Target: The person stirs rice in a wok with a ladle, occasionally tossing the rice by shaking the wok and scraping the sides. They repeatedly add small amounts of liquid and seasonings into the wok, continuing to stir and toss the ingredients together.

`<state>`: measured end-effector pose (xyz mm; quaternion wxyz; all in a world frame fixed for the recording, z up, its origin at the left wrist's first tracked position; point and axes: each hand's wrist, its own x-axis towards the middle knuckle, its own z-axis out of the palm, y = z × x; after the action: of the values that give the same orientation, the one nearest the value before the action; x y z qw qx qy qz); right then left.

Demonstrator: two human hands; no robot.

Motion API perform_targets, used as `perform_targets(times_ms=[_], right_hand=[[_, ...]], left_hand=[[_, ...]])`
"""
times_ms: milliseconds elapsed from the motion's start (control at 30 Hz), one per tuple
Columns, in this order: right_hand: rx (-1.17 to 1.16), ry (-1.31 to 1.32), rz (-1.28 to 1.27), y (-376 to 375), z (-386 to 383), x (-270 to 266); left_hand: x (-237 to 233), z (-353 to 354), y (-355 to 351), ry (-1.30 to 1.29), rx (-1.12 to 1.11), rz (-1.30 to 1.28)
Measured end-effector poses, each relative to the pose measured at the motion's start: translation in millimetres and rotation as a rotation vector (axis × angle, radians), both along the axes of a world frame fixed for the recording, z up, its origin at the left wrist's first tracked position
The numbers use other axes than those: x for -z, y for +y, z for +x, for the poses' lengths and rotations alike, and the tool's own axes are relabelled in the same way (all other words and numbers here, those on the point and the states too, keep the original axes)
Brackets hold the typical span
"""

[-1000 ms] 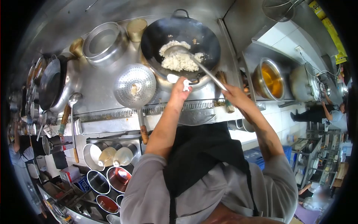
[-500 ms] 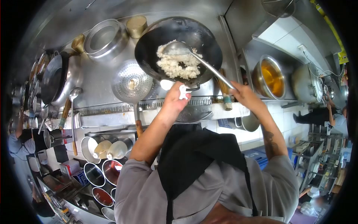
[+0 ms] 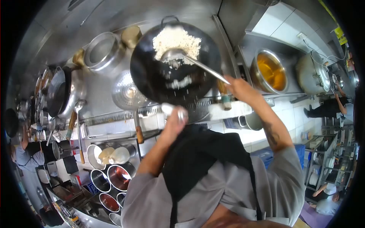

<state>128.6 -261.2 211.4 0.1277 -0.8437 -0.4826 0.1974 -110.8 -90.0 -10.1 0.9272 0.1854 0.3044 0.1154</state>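
Note:
A black wok [image 3: 146, 76] is on the stove in front of me, with white rice [image 3: 176, 38] bunched toward its far side and loose grains scattered nearer. At the near rim, my left hand [image 3: 176, 123] is closed round a white cloth [image 3: 167, 109] and the wok's near handle, which is mostly hidden and blurred. My right hand [image 3: 243, 90] grips the shaft of a long metal ladle [image 3: 207, 69] from the right. The ladle's bowl touches the near edge of the rice.
A perforated strainer [image 3: 123, 102] lies left of the wok, near metal bowls [image 3: 100, 51]. On the right is a steel bowl of amber liquid [image 3: 279, 72]. A bamboo brush [image 3: 224, 98] lies by the stove edge. Sauce pots [image 3: 118, 176] stand lower left. Other people are at both sides.
The wok has come toward me, its near side lower, along with my left hand. The rice has shifted to the far side and spread. The ladle has moved slightly left and down.

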Motion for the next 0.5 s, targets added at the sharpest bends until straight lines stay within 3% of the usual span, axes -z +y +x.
perform_targets(times_ms=[33, 67, 133, 167, 233, 333, 367, 433, 500], right_hand=[[-0.038, 0.023, 0.204, -15, 1, 5], [-0.056, -0.069, 0.218, -29, 3, 5], [-0.037, -0.056, 0.33, -44, 2, -1], [-0.008, -0.034, 0.353, -47, -2, -7], [0.123, 0.018, 0.292, -34, -10, -38], [0.361, 0.538, 0.407, -3, -19, -23], [0.325, 0.865, 0.447, 8, -16, -9], [0.505, 1.222, 0.312, 34, -1, 31], [0.43, 0.949, 0.196, 58, 7, 59]], left_hand=[[-5, -16, -22, 0.059, 0.007, -0.127], [-56, -15, -33, 0.159, -0.009, -0.083], [-57, 3, -8, 0.088, -0.102, -0.075], [-45, 19, 26, -0.12, -0.043, -0.152], [-49, 60, 72, -0.028, -0.131, -0.112], [-9, 97, 109, -0.084, -0.075, -0.09], [-4, 101, 112, -0.037, -0.091, -0.08], [-13, 102, 106, 0.068, -0.122, -0.067], [-6, 104, 108, 0.01, -0.103, -0.07]])
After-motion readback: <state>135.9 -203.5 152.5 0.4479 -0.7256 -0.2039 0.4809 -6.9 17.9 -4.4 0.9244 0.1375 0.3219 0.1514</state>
